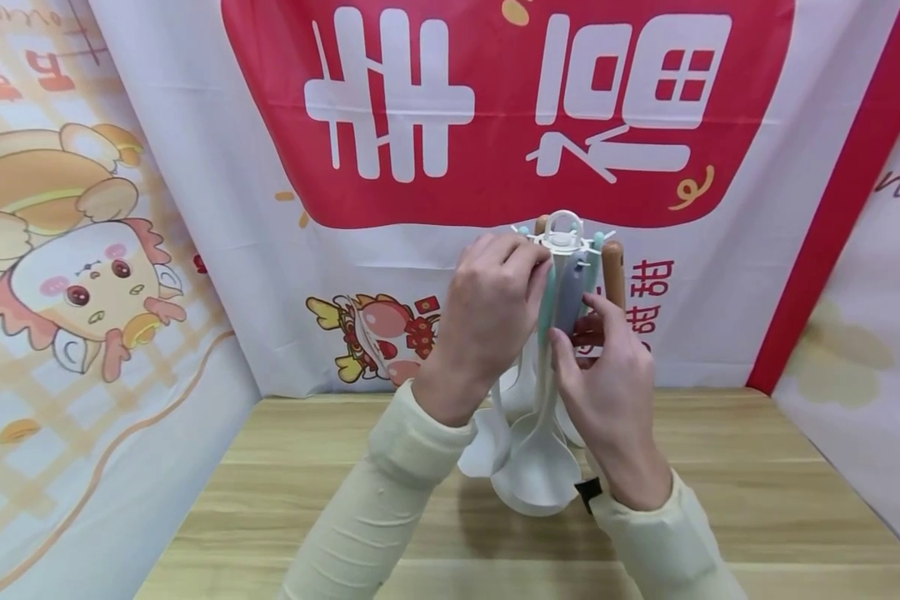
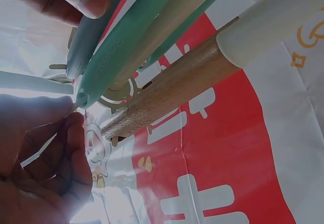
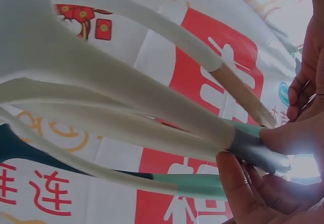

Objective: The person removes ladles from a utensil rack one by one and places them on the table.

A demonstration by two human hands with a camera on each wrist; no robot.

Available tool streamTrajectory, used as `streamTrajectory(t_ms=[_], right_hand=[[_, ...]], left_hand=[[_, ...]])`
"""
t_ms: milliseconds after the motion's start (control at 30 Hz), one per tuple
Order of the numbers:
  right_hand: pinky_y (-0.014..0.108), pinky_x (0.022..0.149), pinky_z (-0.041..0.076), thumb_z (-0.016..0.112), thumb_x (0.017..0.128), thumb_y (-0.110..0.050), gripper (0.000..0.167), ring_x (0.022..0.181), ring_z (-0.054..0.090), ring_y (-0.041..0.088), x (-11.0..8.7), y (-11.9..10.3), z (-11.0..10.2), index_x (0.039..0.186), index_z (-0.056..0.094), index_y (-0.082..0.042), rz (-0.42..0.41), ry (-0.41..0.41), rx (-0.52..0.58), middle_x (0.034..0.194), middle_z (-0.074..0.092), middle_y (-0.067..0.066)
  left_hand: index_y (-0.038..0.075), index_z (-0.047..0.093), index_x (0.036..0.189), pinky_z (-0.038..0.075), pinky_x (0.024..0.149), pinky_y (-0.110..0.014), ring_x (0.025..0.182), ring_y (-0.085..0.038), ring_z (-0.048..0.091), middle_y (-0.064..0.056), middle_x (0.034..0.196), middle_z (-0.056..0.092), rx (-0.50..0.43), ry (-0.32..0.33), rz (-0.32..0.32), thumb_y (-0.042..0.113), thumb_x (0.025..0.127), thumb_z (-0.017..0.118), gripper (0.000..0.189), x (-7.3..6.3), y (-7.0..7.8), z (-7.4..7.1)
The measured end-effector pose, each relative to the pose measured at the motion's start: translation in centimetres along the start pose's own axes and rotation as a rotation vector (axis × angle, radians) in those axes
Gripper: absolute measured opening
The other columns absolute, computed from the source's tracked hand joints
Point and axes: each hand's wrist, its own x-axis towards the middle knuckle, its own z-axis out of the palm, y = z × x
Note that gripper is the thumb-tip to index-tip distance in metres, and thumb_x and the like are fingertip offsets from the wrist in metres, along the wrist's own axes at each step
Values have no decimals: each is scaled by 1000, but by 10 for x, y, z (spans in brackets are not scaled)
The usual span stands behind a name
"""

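Note:
A white rotating utensil rack [image 1: 562,237] with a ring on top and hook arms carries several kitchen utensils. My right hand [image 1: 607,367] pinches the grey handle [image 3: 253,150] of a white ladle [image 1: 543,467], thumb on one side and fingers on the other. My left hand [image 1: 495,308] is up by the rack's hooks. In the left wrist view, its thumb and index finger pinch the top end of a green-handled utensil [image 2: 121,47], right at a hook. The grey handle [image 2: 96,37] lies beside that green one.
A wooden-ended handle [image 2: 172,92] hangs close to the left fingers, and another wooden handle [image 1: 612,271] is at the rack's right. White utensil heads [image 1: 487,442] cluster below, over the wood-grain table [image 1: 307,500]. A printed cloth [image 1: 390,200] stands behind.

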Motion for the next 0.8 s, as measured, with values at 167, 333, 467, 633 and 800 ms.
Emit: streamTrajectory(t_ms=[167, 333, 467, 633, 800], right_hand=[[45, 66, 67, 77, 94, -6, 49, 84, 76, 33, 3, -3, 0, 138, 59, 4, -10, 16, 2, 104, 74, 22], [5, 66, 56, 78, 93, -7, 48, 84, 76, 33, 4, -4, -3, 137, 61, 4, -20, 20, 18, 104, 75, 22], [-6, 68, 44, 78, 92, -6, 49, 85, 76, 34, 4, -6, -9, 137, 61, 3, -21, 23, 36, 106, 75, 22], [-5, 67, 45, 78, 93, -5, 48, 85, 76, 33, -1, -10, -17, 137, 62, 2, -15, -2, 32, 107, 75, 21], [-3, 67, 48, 79, 92, -6, 49, 86, 76, 30, -7, -15, -31, 138, 62, 0, 11, -23, 37, 108, 76, 19]], left_hand=[[4, 79, 116, 62, 98, -34, 102, -22, 74, -10, 108, 79, -7, -32, -12, 17, 96, 79, 24, 0, -1, 1], [4, 79, 115, 62, 97, -33, 100, -22, 73, -10, 108, 79, -19, -34, -16, 16, 97, 77, 22, -1, -3, 2], [4, 79, 116, 62, 97, -32, 98, -23, 73, -10, 109, 78, -16, -31, -13, 16, 98, 77, 22, -1, -3, 4], [3, 78, 117, 62, 97, -32, 98, -23, 73, -11, 111, 78, -16, -36, -21, 17, 98, 76, 24, -3, -3, 5], [2, 78, 118, 62, 100, -32, 102, -25, 74, -13, 114, 78, -25, -30, -33, 17, 99, 74, 24, -4, -6, 5]])
